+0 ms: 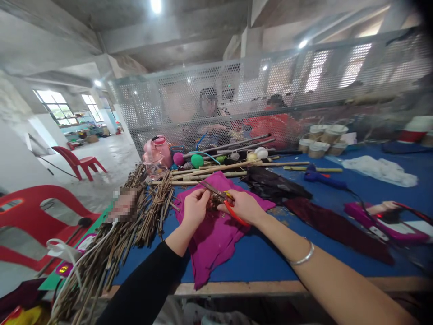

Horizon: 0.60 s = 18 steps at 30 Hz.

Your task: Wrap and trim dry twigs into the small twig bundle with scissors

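My right hand (244, 206) is closed around a pair of scissors (234, 214) with orange-red handles, their dark blades pointing left and away from me. Close beside the blades, my left hand (195, 208) is pinched shut; I cannot make out what its fingertips hold. Both hands are over a magenta cloth (216, 253) spread on the blue table (264, 262). Small brown bits (215, 204) lie on the cloth between the hands, partly hidden by the fingers. Bundles of thin dry sticks (154, 207) lie just left of the cloth.
Behind the cloth are bamboo sticks (216, 173), yarn balls (197, 161) and a pink jug (158, 153). To the right lie black cloth (275, 183), a dark blue glue gun (323, 178) and covered cups (318, 149). A perforated metal screen (152, 108) stands behind, with people beyond it.
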Tool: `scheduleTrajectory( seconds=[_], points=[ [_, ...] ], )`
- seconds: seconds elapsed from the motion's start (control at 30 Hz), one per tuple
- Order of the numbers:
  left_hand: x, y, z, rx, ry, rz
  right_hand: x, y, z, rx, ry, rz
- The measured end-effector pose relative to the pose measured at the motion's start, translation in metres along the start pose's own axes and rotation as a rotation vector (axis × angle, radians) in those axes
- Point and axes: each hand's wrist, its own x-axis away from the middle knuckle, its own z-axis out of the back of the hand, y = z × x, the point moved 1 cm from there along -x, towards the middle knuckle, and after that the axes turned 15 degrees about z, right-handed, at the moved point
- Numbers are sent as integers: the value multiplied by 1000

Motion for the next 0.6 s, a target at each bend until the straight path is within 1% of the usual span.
scheduleTrajectory(
  seconds=[0.13,0.27,0.47,0.6],
  points=[
    [-3,-1,2,-22,47,-11,-1,1,-2,-38,-6,25],
    [-6,-3,3,1,67,-6,0,-1,-2,13,-9,19],
    [-3,-2,2,-74,61,-18,0,-4,-2,2,6,42],
    [0,-1,2,-97,60,-46,0,-4,-4,-13,4,33]
  ],
)
